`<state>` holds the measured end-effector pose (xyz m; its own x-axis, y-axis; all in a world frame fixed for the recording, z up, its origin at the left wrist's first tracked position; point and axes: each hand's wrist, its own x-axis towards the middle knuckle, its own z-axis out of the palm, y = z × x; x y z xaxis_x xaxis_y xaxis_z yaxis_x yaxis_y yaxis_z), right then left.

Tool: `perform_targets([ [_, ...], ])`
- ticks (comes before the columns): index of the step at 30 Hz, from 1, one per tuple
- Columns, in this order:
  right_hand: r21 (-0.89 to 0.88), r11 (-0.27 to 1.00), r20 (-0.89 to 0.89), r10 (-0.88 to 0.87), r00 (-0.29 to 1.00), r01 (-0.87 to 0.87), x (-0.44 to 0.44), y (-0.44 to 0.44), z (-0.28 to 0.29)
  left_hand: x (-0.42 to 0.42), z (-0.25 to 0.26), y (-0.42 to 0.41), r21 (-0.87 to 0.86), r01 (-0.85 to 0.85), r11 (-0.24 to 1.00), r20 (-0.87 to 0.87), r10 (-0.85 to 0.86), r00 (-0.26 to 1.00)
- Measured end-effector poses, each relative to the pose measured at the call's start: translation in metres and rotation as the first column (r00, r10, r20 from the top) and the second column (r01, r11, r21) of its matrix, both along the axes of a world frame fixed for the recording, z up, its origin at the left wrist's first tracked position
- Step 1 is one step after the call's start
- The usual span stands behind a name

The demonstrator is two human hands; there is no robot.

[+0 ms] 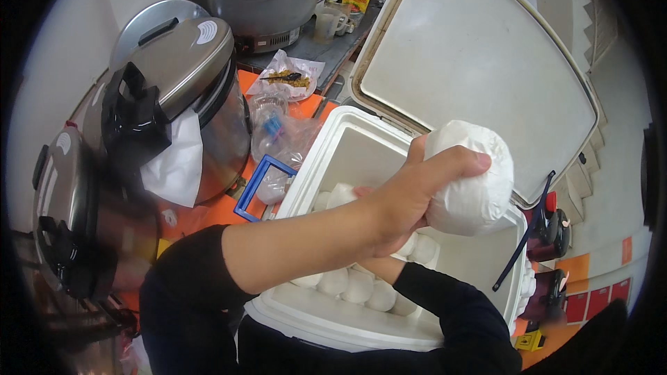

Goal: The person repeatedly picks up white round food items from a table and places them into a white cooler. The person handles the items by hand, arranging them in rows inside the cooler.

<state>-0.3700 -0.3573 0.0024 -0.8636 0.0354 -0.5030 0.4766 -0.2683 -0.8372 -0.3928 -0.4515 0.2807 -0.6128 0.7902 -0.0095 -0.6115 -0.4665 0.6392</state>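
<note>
My left hand point(406, 192) grips a large rounded bundle in white wrapping point(471, 179), raised over the right part of an open white cooler box point(333, 130). My right arm passes beneath the left forearm into the box. Of my right hand point(363, 192), only some fingers show past the forearm, beside a white wrapped bundle point(341, 195); its grasp is hidden. Several smaller white rounded bundles point(357, 286) lie in rows on the box floor, partly covered by my arms.
The raised cooler lid point(469, 57) leans behind the box. Large metal rice cookers point(219, 130) stand at the left, near plastic bags point(276, 135) and a blue frame-shaped handle point(254, 187). A big lidded pot point(266, 0) and plastic jug point(325, 26) stand farther back. A dark strap point(523, 232) crosses the box's right side.
</note>
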Motion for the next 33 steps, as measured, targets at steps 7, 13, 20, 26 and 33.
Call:
perform_targets([
  [7,0.111,0.993,-0.094,-0.029,0.995,0.039,-0.006,0.000,-0.016,-0.020,-0.020,0.003,-0.043,-0.019,0.999,-0.069,0.016,0.998],
  [13,0.193,0.980,-0.145,-0.016,0.989,0.044,-0.008,0.002,-0.023,-0.022,-0.017,-0.002,-0.042,-0.088,0.995,-0.032,0.086,0.996],
  [20,0.344,0.937,-0.314,0.052,0.948,0.062,-0.014,0.005,-0.042,-0.032,-0.031,0.003,-0.114,-0.125,0.986,-0.059,0.119,0.991],
  [26,0.446,0.895,-0.223,0.123,0.967,-0.012,-0.022,0.002,-0.032,-0.032,-0.030,0.003,-0.155,-0.141,0.978,-0.002,0.142,0.990],
  [33,-0.030,0.995,-0.125,0.091,0.988,-0.095,0.005,0.023,0.029,-0.032,-0.034,0.007,-0.194,-0.144,0.971,-0.042,0.138,0.990],
])
